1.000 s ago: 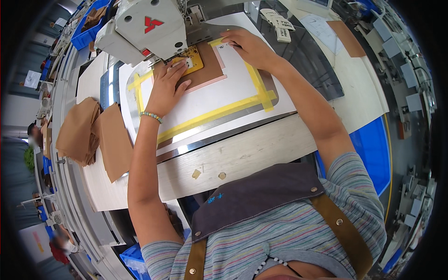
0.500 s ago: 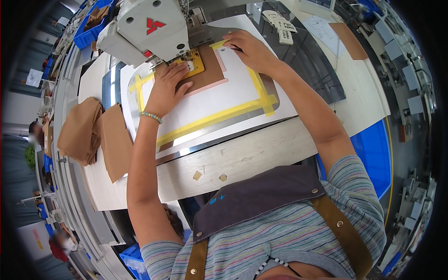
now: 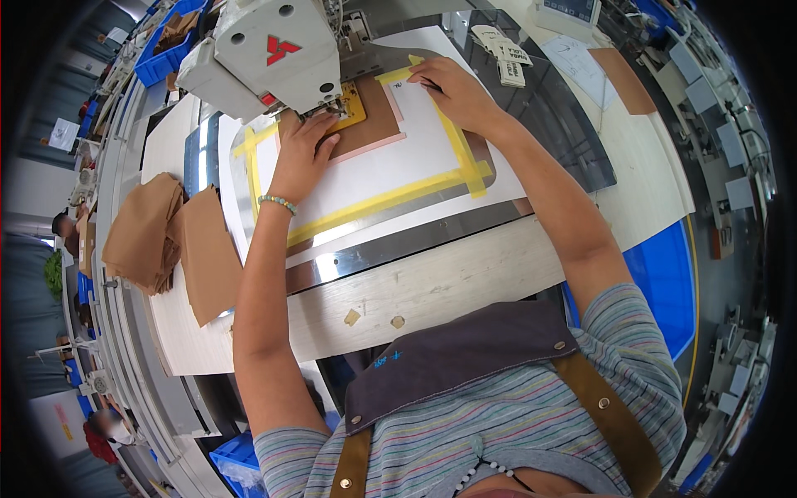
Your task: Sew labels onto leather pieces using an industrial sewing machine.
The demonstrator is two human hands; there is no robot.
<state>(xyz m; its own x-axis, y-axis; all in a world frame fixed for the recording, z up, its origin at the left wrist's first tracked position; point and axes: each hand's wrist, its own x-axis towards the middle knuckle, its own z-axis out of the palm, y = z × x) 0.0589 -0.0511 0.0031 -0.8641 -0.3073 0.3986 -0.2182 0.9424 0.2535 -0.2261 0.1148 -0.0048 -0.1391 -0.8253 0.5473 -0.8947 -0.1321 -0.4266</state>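
My left hand (image 3: 305, 153) lies, fingers spread, on a brown piece (image 3: 375, 124) and at a yellow plate (image 3: 353, 104) beneath the head of a white sewing machine (image 3: 253, 58). The brown piece, edged with pink strips, sits on a white sheet (image 3: 349, 191) framed with yellow tape (image 3: 398, 187) on a metal board. My right hand (image 3: 452, 95) is closed on a thin dark tool (image 3: 429, 84) at the upper right of the taped frame. The tips of some left fingers are partly hidden near the presser parts.
Brown pieces (image 3: 143, 236) are piled on the left. A blue bin (image 3: 156, 62) stands behind them, another bin (image 3: 652, 290) at right. White labels (image 3: 506, 58), a drawing (image 3: 577, 70) and a display (image 3: 564, 12) are at the back right. Other people (image 3: 66, 232) appear far left.
Both hands and the taped board have shifted slightly to the right compared with a second ago. The left hand keeps its fingers on the work; the right hand still has the dark tool.
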